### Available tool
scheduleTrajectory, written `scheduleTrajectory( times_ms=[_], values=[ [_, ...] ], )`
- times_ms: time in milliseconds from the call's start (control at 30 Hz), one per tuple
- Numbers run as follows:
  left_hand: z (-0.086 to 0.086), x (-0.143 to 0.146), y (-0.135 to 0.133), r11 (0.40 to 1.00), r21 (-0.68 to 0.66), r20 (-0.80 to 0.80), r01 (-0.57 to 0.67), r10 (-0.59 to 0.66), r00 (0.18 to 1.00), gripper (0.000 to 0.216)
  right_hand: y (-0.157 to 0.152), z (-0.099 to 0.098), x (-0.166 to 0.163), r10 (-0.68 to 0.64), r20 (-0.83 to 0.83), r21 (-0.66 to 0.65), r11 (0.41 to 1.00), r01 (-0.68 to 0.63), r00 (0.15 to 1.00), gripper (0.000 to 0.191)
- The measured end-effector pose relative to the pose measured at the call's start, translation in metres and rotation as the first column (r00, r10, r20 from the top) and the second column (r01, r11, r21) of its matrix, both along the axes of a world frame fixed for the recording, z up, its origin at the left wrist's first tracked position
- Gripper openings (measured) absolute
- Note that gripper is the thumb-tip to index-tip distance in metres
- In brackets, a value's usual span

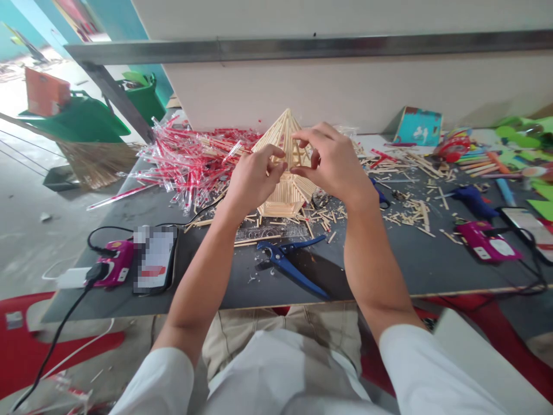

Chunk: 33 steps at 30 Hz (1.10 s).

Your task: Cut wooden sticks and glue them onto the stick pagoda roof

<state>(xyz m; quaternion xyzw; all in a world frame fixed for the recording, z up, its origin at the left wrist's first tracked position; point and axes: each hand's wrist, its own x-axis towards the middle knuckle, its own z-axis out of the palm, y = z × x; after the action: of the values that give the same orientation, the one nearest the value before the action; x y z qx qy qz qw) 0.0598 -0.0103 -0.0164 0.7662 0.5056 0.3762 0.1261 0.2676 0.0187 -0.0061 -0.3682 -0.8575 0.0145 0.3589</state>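
Note:
A pointed model of thin wooden sticks stands on the dark table, with a cone-shaped top and a wider, faceted base. My left hand is at its front left, thumb and forefinger closed at the model's middle; what they pinch is too small to make out. On the other side, my right hand has its forefinger and thumb apart, one above the other, close to the stickwork. Both hands cover part of the model. In front of it lie a clear ruler and a blue-handled cutter.
Red-and-clear plastic wrappers pile up at the left. Stick offcuts litter the right, near a blue glue gun. A phone and a magenta power adapter sit front left; another magenta adapter is at the right.

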Motion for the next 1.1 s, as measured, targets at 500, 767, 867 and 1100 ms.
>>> scheduleTrajectory(
  times_ms=[500, 767, 867, 1100],
  values=[
    [-0.004, 0.004, 0.002, 0.998, 0.031, 0.001, -0.048, 0.048, 0.999, 0.021, -0.006, 0.003, -0.001, 0.010, 0.015, -0.005, 1.000, -0.010, 1.000, 0.048],
    [-0.004, 0.005, 0.002, 0.998, 0.030, 0.011, -0.048, 0.047, 0.999, 0.019, -0.010, 0.006, -0.002, -0.024, 0.078, -0.007, 1.000, 0.025, 0.997, 0.050],
    [-0.004, 0.005, 0.002, 0.999, 0.024, 0.002, -0.048, 0.048, 0.999, 0.020, -0.012, 0.007, -0.003, -0.027, 0.091, -0.007, 1.000, 0.028, 0.995, 0.052],
    [-0.001, 0.004, 0.000, 0.998, 0.009, -0.021, -0.057, 0.057, 0.998, 0.023, -0.013, 0.008, -0.002, -0.028, 0.087, -0.014, 0.999, 0.029, 0.996, 0.050]
  ],
)
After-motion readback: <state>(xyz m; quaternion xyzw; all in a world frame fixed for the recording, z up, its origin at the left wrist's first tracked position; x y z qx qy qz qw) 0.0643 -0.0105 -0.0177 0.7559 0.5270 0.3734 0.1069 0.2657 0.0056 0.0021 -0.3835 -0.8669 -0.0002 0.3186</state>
